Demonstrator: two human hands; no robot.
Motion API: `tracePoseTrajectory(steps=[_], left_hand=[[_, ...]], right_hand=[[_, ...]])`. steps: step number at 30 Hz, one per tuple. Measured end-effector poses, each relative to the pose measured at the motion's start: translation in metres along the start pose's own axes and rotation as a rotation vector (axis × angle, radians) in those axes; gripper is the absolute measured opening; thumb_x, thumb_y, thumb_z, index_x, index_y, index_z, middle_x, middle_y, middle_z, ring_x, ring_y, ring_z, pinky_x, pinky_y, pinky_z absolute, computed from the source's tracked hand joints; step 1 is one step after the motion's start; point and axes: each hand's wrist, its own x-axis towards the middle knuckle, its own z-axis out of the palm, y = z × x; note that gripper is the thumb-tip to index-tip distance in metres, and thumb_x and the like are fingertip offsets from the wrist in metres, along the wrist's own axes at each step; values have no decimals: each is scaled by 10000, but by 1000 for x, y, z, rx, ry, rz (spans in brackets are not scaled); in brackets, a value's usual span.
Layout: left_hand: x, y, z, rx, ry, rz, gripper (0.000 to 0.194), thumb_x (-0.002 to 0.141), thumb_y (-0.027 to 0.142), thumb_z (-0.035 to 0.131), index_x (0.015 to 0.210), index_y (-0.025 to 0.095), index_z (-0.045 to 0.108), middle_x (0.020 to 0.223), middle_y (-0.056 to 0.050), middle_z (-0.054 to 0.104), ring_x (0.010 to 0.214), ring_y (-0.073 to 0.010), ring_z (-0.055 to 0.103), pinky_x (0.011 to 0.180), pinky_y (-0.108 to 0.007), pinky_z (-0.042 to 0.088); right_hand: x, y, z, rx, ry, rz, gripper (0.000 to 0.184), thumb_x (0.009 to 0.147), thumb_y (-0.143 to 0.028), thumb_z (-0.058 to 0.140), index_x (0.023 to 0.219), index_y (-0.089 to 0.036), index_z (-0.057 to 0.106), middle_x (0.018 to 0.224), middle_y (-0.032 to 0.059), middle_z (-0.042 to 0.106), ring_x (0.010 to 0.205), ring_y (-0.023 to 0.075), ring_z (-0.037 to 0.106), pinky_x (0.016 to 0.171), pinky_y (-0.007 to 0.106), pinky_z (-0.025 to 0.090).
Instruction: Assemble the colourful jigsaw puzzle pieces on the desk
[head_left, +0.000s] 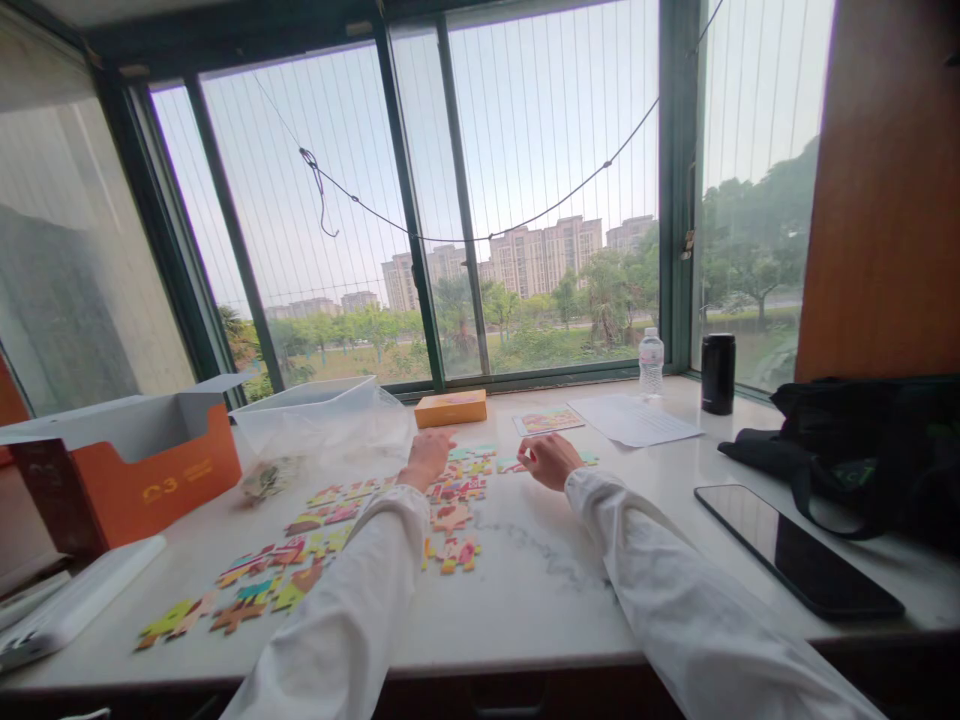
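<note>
Colourful jigsaw pieces [315, 545] lie scattered over a white marble sill [540, 590]. My left hand [427, 458] rests curled over the pieces near the far cluster [469, 470], knuckles up, fingers folded. My right hand [549, 460] is beside it, fingers pinched together on a small piece [512, 465] at the cluster's right edge. Both arms wear white sleeves. A puzzle reference card [549, 420] lies just beyond my right hand.
An orange open box [127, 470] and a clear plastic tub [322, 420] stand at left. A small orange box [451, 408], paper sheet [636, 420], water bottle [651, 362] and black cup [718, 373] line the window. A tablet [795, 550] and black bag [862, 450] sit at right.
</note>
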Motion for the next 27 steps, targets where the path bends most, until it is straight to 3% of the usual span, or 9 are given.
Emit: tracePoseTrajectory(steps=[3, 9, 18, 27], left_hand=[[1, -6, 23, -8, -56, 8, 549, 850, 120, 587, 1380, 236, 508, 1284, -99, 646, 1209, -241, 563, 947, -324, 464], [13, -15, 44, -28, -72, 30, 348, 932, 209, 507, 1266, 257, 591, 1280, -100, 630, 1157, -236, 592, 912, -313, 472], [12, -10, 43, 10, -10, -2, 405, 938, 218, 474, 1338, 151, 487, 1189, -180, 617, 1141, -273, 573, 923, -360, 448], [7, -9, 36, -8, -62, 10, 374, 925, 205, 490, 1295, 224, 535, 1164, -126, 661, 1081, -249, 623, 864, -330, 467]], right_hand=[[1, -12, 5, 14, -28, -98, 275, 931, -381, 493, 997, -239, 718, 902, 36, 743, 855, 180, 651, 824, 294, 397], [0, -11, 9, 25, -51, -121, 266, 929, -384, 496, 972, -241, 717, 901, 24, 739, 830, 177, 645, 797, 302, 383], [0, -2, 10, 43, -53, -83, 256, 926, -390, 512, 972, -250, 722, 880, 12, 739, 830, 168, 645, 773, 286, 387], [-1, 3, 11, 51, -39, -75, 245, 923, -381, 518, 942, -262, 731, 864, 1, 739, 798, 160, 644, 752, 276, 392]])
